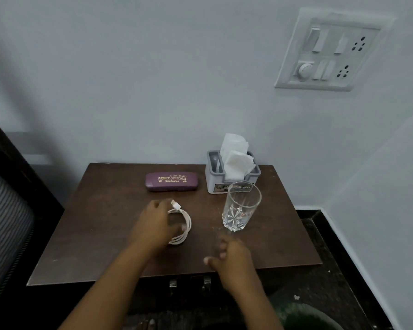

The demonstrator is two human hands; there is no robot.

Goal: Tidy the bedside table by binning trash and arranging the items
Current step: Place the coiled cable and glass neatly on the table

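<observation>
Watching from beside the worktop [100,225], I see the left hand [153,228] with its grip curled round the coiled white cable [185,226], which lies near the front middle. The right hand [231,258] hovers loosely half-curled, holding nothing. The empty glass [241,208] stands just beyond it; a careless swing could tip it, or the coil might spring loose.

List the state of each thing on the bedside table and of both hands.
Spectacle case: closed, lying flat.
Glass: upright, empty.
Tissue holder: upright, tissues sticking out.
Cable: coiled, on the table.
Left hand: on the cable.
Right hand: empty, loosely curled.
</observation>
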